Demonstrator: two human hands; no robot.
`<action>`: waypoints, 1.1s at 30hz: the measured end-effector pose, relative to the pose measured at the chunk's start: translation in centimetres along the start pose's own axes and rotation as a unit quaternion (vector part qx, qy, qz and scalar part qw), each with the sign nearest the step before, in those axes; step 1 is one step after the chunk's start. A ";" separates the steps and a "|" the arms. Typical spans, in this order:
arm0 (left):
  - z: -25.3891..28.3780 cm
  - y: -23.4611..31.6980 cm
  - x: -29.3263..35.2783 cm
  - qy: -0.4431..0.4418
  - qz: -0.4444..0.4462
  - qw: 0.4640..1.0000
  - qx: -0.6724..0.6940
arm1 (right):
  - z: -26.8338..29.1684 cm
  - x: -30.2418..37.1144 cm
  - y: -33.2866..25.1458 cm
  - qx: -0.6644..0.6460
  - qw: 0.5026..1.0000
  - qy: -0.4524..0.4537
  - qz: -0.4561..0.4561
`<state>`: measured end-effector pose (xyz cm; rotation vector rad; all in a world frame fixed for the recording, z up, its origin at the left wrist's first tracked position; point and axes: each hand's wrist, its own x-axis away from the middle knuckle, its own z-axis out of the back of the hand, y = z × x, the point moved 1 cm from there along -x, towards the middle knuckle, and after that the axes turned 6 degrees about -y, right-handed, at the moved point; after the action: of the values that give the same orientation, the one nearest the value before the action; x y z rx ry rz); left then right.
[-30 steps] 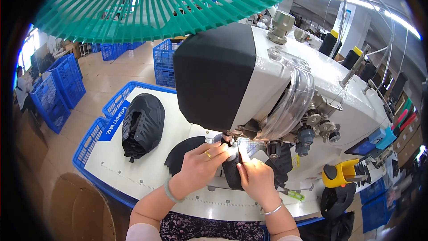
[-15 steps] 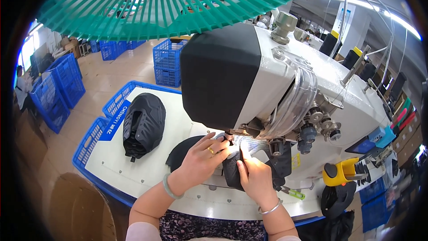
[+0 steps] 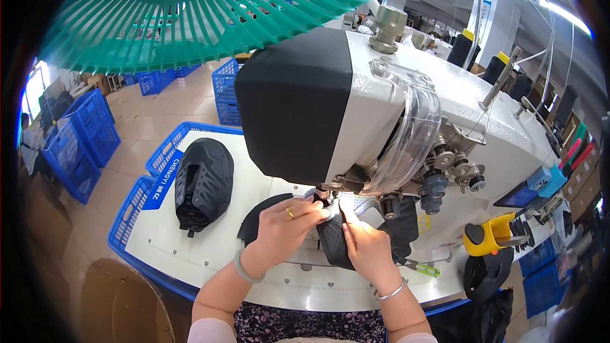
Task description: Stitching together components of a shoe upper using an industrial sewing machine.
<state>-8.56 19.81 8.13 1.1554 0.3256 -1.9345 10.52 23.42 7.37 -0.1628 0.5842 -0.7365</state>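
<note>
A black perforated shoe upper (image 3: 335,246) lies under the needle area of a white and black sewing machine (image 3: 375,114). My left hand (image 3: 286,223) is closed, its thumb and fingers pinching the upper's edge beside the lit presser foot (image 3: 332,195). From the right, my right hand (image 3: 373,251) grips the same upper between thumb and fingers, with the index finger stretched toward the needle. The fingertips partly hide the seam. Left of my left hand lies a flat, curved black piece (image 3: 259,213).
Nested black shoe uppers (image 3: 204,184) stand on the white table (image 3: 254,159) at the left. Green-handled snips (image 3: 424,269) and a yellow tool holder (image 3: 488,235) are at the right. A green fan guard (image 3: 190,19) hangs overhead. Blue crates (image 3: 92,143) stand on the floor, near a cardboard box (image 3: 124,302).
My left fingers have drawn together from a more spread pose into a tighter pinch near the needle. My right hand keeps its hold. The whole view has shifted slightly.
</note>
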 end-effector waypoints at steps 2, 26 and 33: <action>0.0 0.3 -0.1 0.004 -0.008 1.000 -0.015 | 0.0 0.0 -0.2 0.007 1.000 0.001 -0.009; 0.1 -1.2 -0.6 -0.019 0.046 0.997 0.053 | -0.4 0.0 -0.6 0.039 0.998 0.051 -0.015; -0.4 -1.0 -0.4 0.003 0.030 0.999 0.030 | -0.4 -0.3 0.0 0.039 0.999 0.030 0.019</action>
<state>-8.98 20.91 8.03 1.1978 0.2343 -1.8997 10.11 23.60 7.18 -0.0580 0.6144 -0.7283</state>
